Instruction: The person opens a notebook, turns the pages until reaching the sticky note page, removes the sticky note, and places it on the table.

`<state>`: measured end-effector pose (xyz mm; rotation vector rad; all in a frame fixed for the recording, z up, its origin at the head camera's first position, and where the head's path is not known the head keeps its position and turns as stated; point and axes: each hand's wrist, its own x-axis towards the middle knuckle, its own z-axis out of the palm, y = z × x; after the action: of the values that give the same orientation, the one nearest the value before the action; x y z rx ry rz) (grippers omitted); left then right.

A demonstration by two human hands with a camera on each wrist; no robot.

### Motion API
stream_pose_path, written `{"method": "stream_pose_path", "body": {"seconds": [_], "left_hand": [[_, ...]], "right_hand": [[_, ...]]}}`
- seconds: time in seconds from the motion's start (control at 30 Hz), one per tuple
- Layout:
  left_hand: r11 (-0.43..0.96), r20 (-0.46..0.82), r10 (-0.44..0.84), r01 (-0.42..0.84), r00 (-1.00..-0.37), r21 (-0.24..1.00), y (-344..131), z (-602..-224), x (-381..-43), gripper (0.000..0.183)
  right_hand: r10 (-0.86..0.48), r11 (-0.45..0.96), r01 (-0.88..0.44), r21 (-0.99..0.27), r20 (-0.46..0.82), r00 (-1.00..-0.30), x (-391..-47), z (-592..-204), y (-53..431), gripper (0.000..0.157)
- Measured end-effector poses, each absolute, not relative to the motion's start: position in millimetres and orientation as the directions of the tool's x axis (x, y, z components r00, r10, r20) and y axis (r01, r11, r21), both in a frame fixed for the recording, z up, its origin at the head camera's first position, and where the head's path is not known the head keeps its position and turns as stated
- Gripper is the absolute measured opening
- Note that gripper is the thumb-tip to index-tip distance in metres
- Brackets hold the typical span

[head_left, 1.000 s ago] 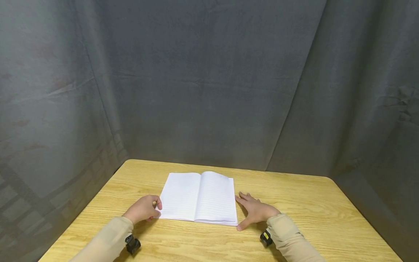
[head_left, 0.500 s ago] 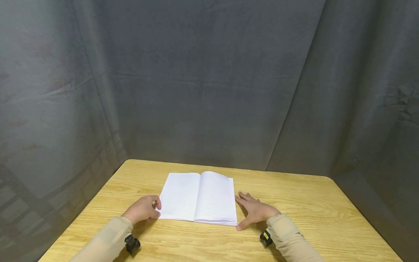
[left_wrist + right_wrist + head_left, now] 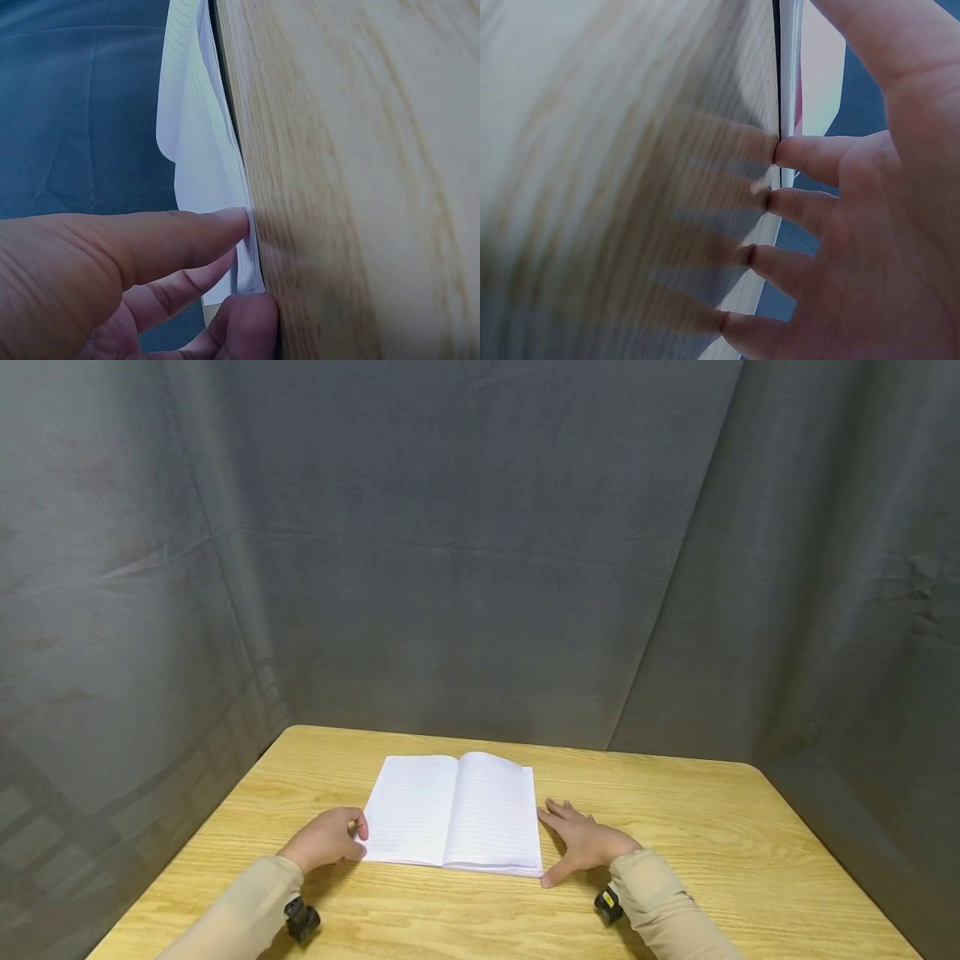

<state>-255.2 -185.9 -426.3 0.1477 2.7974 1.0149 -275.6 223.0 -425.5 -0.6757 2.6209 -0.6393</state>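
An open notebook (image 3: 411,806) with white lined pages lies on the table, its right-hand pages bulging upward near the spine. At its lower left corner my left hand (image 3: 326,839) holds the edge, thumb and curled fingers about the corner; in the left wrist view the fingers (image 3: 172,240) touch the page edges (image 3: 244,262). Beside the right edge rests my right hand (image 3: 588,843), fingers spread, thumb at the lower right corner. The right wrist view shows fingertips (image 3: 784,152) on the tabletop, the nearest one against the notebook's edge (image 3: 787,82).
The wooden table (image 3: 675,827) has rounded far corners. Grey curtains (image 3: 480,568) hang behind it and along both sides. A small black camera (image 3: 302,920) sits on the left wrist and another camera (image 3: 608,906) on the right.
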Motion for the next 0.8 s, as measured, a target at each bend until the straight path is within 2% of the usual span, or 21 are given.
{"method": "stream_pose_path", "body": {"seconds": [0.4,0.57,0.67,0.8], "left_hand": [[0.777,-0.117,0.144,0.039,-0.983,0.628,-186.3,-420.5,-256.4,0.016],[0.805,-0.025,0.164,0.119,-0.986,0.582,-178.5,-399.7,-264.6,0.012],[0.771,0.037,0.172,0.157,-0.984,0.616,-166.5,-386.9,-271.9,0.014],[0.658,0.111,0.235,0.242,-0.966,0.713,-144.8,-375.5,-278.1,0.01]], "right_hand": [[-0.531,0.781,-0.364,-0.508,-0.233,-0.814,-277.2,-426.1,223.1,0.115],[-0.52,0.788,-0.355,-0.503,-0.235,-0.821,-275.4,-423.8,223.0,0.115],[-0.517,0.788,-0.352,-0.505,-0.234,-0.823,-274.4,-423.3,223.4,0.115],[-0.521,0.785,-0.354,-0.508,-0.232,-0.821,-274.1,-424.9,223.3,0.114]]}}
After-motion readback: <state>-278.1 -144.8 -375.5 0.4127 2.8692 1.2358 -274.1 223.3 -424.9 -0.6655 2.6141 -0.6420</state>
